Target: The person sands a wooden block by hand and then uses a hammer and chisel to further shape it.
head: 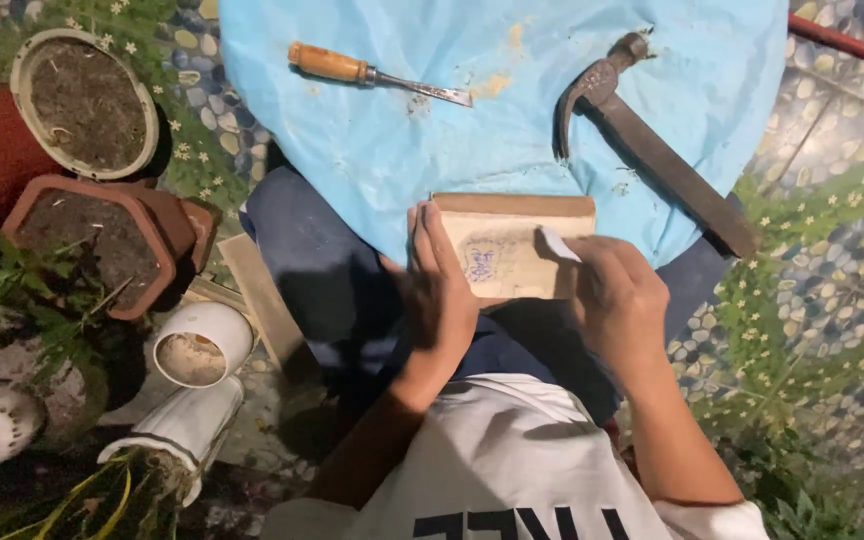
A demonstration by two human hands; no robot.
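A small flat wooden block (507,245) with a faint blue drawing on its face rests at the near edge of a light blue sheet (432,120). My left hand (440,295) grips the block's left side, fingers along its edge. My right hand (620,300) is closed around a small white piece (557,243), perhaps chalk or an eraser, whose tip touches the block's right part. A chisel (377,73) with a wooden handle lies on the sheet at the back. A dark claw hammer (642,135) lies to the right, its handle pointing toward the near right.
Several pots stand on the left: a round one with soil (84,100), a hexagonal terracotta one (92,240) and white ones (202,345). Green plants with small white flowers grow left and right. A pebble-pattern floor (832,110) surrounds the sheet.
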